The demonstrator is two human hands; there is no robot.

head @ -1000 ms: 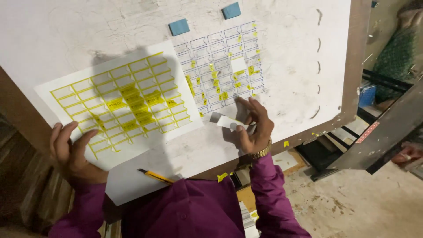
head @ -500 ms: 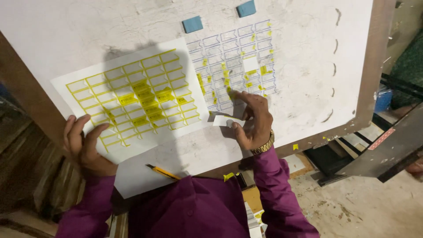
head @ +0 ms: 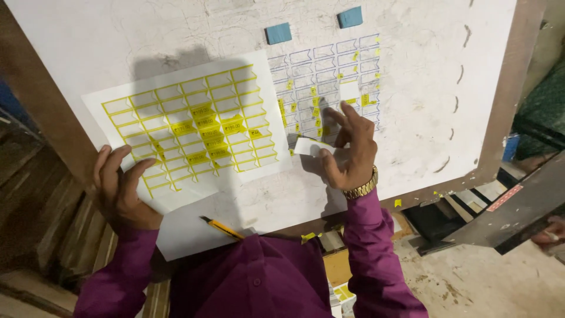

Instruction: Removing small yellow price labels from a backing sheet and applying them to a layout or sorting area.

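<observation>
The left hand (head: 120, 188) lies open, pressing the yellow sheet (head: 194, 132) at the board's (head: 412, 88) near-left edge, while the right hand (head: 347, 147) seemingly pinches a white label (head: 307, 146) beside the blue grid (head: 329, 88), bare board rightward.

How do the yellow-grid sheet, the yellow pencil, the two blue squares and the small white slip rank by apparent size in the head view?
1. yellow-grid sheet
2. yellow pencil
3. small white slip and the two blue squares: all look about alike, so they stay unranked.

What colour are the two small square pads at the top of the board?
Blue, both square pads; seen in the head view.
</observation>
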